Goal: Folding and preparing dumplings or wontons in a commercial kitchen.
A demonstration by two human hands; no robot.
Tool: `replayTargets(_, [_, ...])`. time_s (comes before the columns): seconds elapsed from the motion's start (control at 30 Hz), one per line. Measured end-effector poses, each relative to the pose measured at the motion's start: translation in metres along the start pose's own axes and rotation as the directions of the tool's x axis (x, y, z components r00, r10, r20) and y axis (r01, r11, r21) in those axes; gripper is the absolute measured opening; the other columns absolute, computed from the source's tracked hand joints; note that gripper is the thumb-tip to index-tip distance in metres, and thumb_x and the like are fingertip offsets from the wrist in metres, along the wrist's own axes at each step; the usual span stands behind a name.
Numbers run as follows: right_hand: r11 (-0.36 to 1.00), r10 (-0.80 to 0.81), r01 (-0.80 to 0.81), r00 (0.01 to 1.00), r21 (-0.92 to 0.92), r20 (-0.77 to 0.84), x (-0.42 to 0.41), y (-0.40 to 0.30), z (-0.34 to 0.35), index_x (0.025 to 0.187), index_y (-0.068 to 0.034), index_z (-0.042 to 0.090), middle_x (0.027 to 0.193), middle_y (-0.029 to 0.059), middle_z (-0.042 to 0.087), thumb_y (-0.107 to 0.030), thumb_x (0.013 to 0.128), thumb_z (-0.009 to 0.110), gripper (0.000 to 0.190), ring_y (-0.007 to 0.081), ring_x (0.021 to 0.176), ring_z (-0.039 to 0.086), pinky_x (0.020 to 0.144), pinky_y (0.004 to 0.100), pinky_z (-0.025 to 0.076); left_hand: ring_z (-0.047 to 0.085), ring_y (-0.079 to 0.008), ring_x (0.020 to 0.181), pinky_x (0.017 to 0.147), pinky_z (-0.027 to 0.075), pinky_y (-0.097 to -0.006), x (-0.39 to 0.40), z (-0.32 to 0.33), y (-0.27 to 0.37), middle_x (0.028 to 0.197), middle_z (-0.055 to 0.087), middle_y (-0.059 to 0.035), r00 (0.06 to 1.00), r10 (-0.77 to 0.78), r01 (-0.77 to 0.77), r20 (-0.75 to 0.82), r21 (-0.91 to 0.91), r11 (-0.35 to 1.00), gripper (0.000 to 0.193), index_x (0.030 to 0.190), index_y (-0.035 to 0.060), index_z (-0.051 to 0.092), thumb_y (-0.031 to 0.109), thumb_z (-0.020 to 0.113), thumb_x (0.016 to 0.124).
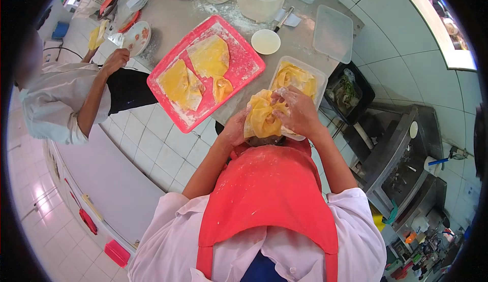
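Observation:
Close in front of my red apron, my left hand (235, 128) holds the side of a gathered bunch of thin yellow dough wrappers (261, 116). The fingers of my right hand (301, 110) are curled onto the bunch from the other side, and both hands are dusted with flour. Just beyond my right hand, a clear plastic container (321, 77) holds more folded yellow dough (295, 77). To the left, a pink tray (244, 59) carries floury stacks of yellow wrappers (209, 57) and one pinched, filled dumpling (222, 88).
A white bowl (265, 42) and a dark-handled utensil (284, 19) sit beyond the tray. A plastic lid (333, 34) lies right. At left a co-worker (68, 95) holds a wrapper (97, 36) by a plate of filling (143, 47). A black bin (347, 93) and metal sink (404, 160) stand right.

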State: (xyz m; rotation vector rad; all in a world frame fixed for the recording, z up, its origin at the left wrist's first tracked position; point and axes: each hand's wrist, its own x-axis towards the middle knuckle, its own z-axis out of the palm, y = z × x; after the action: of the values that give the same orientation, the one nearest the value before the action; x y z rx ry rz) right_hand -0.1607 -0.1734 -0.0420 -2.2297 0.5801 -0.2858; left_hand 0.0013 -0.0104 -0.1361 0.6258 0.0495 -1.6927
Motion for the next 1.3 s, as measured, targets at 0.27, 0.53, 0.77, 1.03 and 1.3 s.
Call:
replayTargets(0.27, [0.983,-0.155,0.163,0.983,-0.079,0.101,-0.008,0.007,0.001,0.109,-0.005,0.063,0.097,0.0095,0.067,-0.004,0.080,0.073,0.031,0.0296,0.091,0.064,0.082,0.0383,0.053,0.054,-0.0286,0.131,0.111,0.044,-0.0433,0.001,0.013,0.001,0.149,0.048,-0.0145,0.999,-0.016,0.012,0.048,0.077,0.997,0.055,0.152,0.0052,0.033,0.036,0.041,0.108])
replayTargets(0.53, [0.936,0.103,-0.141,0.986,0.324,0.134,0.009,0.027,-0.028,0.112,-0.003,0.058,0.091,0.0096,0.066,0.004,0.083,0.069,0.032,0.0240,0.086,0.069,0.076,0.0349,0.052,0.052,-0.0307,0.134,0.112,0.043,-0.0466,-0.031,-0.010,0.010,0.151,0.046,-0.0157,0.991,0.106,-0.103,-0.081,0.046,0.994,0.056,0.153,0.0041,0.032,0.035,0.043,0.107])
replayTargets(0.77, [0.956,0.143,-0.221,0.925,0.192,0.351,0.036,0.110,-0.007,0.104,-0.002,0.057,0.091,0.0085,0.066,0.004,0.084,0.068,0.025,0.0223,0.086,0.068,0.078,0.0346,0.052,0.052,-0.0315,0.133,0.112,0.044,-0.0468,-0.055,-0.036,0.026,0.149,0.048,-0.0164,0.978,0.167,-0.174,-0.126,-0.046,0.984,0.053,0.152,0.0027,0.032,0.030,0.042,0.108])
replayTargets(1.03, [0.954,0.109,-0.142,0.985,0.263,0.136,0.044,0.116,0.003,0.099,-0.001,0.060,0.089,0.0132,0.069,0.000,0.083,0.070,0.019,0.0259,0.088,0.068,0.079,0.0370,0.052,0.053,-0.0316,0.132,0.112,0.044,-0.0468,-0.061,-0.050,0.017,0.148,0.049,-0.0163,0.972,0.196,-0.204,-0.128,-0.059,0.977,0.052,0.151,0.0017,0.033,0.030,0.040,0.109])
replayTargets(1.3, [0.958,0.220,-0.257,0.943,-0.130,-0.249,0.033,0.118,0.009,0.105,-0.003,0.061,0.097,0.0174,0.068,-0.012,0.083,0.073,0.027,0.0352,0.088,0.067,0.078,0.0425,0.052,0.053,-0.0320,0.132,0.113,0.043,-0.0470,-0.056,-0.037,0.020,0.148,0.048,-0.0175,0.977,0.176,-0.182,-0.119,-0.040,0.982,0.053,0.151,0.0008,0.033,0.031,0.040,0.108])
